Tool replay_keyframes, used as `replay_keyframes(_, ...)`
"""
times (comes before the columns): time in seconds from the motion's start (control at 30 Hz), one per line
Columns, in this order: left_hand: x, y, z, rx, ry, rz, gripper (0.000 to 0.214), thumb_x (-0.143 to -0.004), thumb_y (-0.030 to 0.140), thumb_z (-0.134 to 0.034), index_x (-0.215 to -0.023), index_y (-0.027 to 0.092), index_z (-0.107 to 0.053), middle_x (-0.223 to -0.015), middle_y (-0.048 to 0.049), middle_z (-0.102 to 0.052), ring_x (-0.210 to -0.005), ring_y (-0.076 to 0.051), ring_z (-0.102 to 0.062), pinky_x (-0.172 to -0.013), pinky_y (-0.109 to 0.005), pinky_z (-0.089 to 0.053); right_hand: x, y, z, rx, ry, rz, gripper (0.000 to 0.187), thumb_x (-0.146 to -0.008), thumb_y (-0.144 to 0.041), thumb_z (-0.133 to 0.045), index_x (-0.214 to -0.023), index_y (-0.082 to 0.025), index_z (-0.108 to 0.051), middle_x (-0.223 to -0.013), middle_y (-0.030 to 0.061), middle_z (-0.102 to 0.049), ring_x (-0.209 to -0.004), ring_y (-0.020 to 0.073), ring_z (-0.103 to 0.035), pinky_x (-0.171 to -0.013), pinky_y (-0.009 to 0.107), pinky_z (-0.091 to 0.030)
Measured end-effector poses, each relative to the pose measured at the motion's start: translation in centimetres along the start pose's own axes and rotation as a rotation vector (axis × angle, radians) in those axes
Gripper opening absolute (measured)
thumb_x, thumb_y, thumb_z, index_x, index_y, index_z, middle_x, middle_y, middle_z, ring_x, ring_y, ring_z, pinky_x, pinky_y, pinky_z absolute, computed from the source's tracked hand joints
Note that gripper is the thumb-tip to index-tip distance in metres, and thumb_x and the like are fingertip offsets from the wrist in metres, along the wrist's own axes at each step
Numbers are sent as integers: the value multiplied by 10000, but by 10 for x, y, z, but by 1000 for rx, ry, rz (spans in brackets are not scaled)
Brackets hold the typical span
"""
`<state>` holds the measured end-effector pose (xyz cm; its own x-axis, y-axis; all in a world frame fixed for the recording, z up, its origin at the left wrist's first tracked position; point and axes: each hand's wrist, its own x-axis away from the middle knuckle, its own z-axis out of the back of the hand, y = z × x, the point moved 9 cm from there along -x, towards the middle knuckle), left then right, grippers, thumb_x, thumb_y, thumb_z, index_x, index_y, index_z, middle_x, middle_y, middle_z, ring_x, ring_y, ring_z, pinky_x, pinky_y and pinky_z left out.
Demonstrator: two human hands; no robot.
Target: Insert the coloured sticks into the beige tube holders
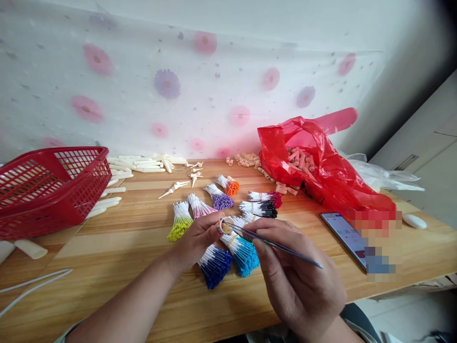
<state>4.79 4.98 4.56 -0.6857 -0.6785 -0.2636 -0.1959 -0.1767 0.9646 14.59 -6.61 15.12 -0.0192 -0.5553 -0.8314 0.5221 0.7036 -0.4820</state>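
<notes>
My left hand [200, 237] pinches a small pale round piece [225, 226] between thumb and fingertips, just above the table. My right hand [296, 276] grips thin metal tweezers [271, 243], whose tips touch that piece. Under and around both hands lie bundles of white sticks with coloured tips: yellow [179, 221], pink [198, 206], purple [219, 197], orange [229, 185], red [266, 196], black [259, 208], light blue [243, 251] and dark blue [215, 265].
A red mesh basket [50, 188] stands at the left of the wooden table [117, 247]. White plastic parts [143, 164] lie along the back. A red plastic bag [314, 162] holds small beige pieces. A phone [344, 235] lies at the right, a white cable [32, 283] at the front left.
</notes>
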Motion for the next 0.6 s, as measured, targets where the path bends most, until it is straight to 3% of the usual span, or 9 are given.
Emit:
replay_keyframes(0.1,-1,-3,10,-56,47,-15,515,-807,650,-484,-765,145,-578,-755,-18,-507,-738,-160,-441,-692,-274,-350,4,13,20,-28,103,-49,284,-806,-38,-584,-1039,-199,-587,-966,39,-683,-926,171,-659,-814,315,-547)
replay_keyframes(0.2,-4,-6,19,-159,105,11,503,-773,653,-533,-777,151,-553,-753,-3,-477,-720,-149,-420,-660,-263,-339,15,45,65,113,266,-160,168,-809,-144,-608,-964,-205,-588,-902,33,-659,-788,170,-660,-668,294,-545)
replay_keyframes(0.23,-5,-9,21,-205,115,46,474,-768,629,-562,-764,156,-530,-733,10,-458,-692,-138,-406,-633,-254,-330,18,62,76,252,216,-250,133,-810,-180,-611,-940,-199,-591,-854,27,-651,-698,152,-649,-593,261,-516)
replay_keyframes(0.27,-6,-12,22,-258,120,90,436,-769,590,-589,-743,163,-505,-708,25,-436,-660,-126,-388,-606,-244,-318,23,83,80,421,77,-355,93,-811,-202,-597,-904,-197,-596,-782,16,-647,-623,142,-628,-538,246,-476)
replay_keyframes(0.33,-7,-17,20,-373,116,171,360,-785,495,-607,-701,171,-472,-669,44,-408,-618,-113,-368,-580,-234,-304,40,125,75,732,-349,-479,57,-812,-213,-549,-830,-189,-597,-778,33,-656,-594,148,-603,-517,253,-409)
replay_keyframes(0.43,-8,-23,14,-496,74,221,304,-794,398,-587,-636,174,-456,-616,55,-387,-592,-109,-369,-575,-232,-305,77,171,76,1014,-725,-607,138,-823,-181,-472,-808,-178,-609,-810,70,-668,-642,184,-625,-526,267,-349)
replay_keyframes(0.53,-9,-28,8,-530,31,233,259,-808,358,-565,-644,168,-503,-610,50,-437,-600,-114,-412,-591,-234,-331,100,191,69,1011,-812,-682,217,-848,-162,-442,-932,-173,-641,-877,91,-669,-757,219,-651,-596,287,-392)
replay_keyframes(0.6,-9,-30,8,-528,26,237,203,-813,346,-561,-723,164,-579,-673,30,-532,-651,-132,-477,-631,-245,-370,97,186,63,984,-701,-644,237,-883,-203,-443,-1008,-171,-642,-933,103,-658,-842,234,-640,-666,309,-429)
